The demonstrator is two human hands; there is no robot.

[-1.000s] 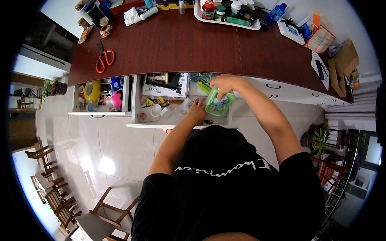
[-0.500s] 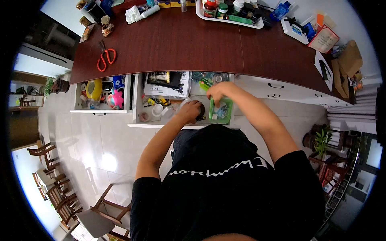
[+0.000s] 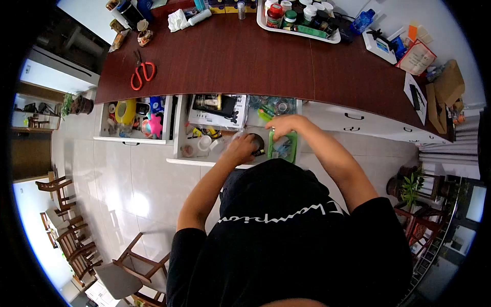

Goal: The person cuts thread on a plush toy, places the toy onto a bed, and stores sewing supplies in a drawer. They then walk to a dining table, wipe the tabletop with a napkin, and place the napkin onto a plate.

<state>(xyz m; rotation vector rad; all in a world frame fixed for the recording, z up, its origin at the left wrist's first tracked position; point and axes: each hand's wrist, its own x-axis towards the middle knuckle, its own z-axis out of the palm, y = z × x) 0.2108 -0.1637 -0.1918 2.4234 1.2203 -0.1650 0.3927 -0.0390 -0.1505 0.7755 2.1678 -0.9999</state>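
Note:
My left hand [image 3: 242, 147] is in the open drawer [image 3: 176, 138], its fingers curled over the edge of a dark round object [image 3: 259, 142]. Fingers and object partly hide each other. My right hand [image 3: 285, 124] reaches down at the left rim of a green plastic box [image 3: 292, 150], fingertips close together and pointing into it. Small clear and bluish items lie in that box; what the fingertips hold, if anything, is hidden. Just behind this hand lies a bright green item [image 3: 265, 112]. A white ring-shaped piece [image 3: 204, 143] sits left of my left hand.
Papers and a black flat item [image 3: 217, 105] fill the drawer's back left. Another open drawer [image 3: 110, 138] on the left holds toys. On the dark red tabletop [image 3: 225, 66] are red-handled scissors [image 3: 142, 74] and a white tray [image 3: 335, 38] of bottles.
My right hand has moved down and slightly right, farther into the green box. My left hand stays by the dark round object. The whole view has shifted slightly.

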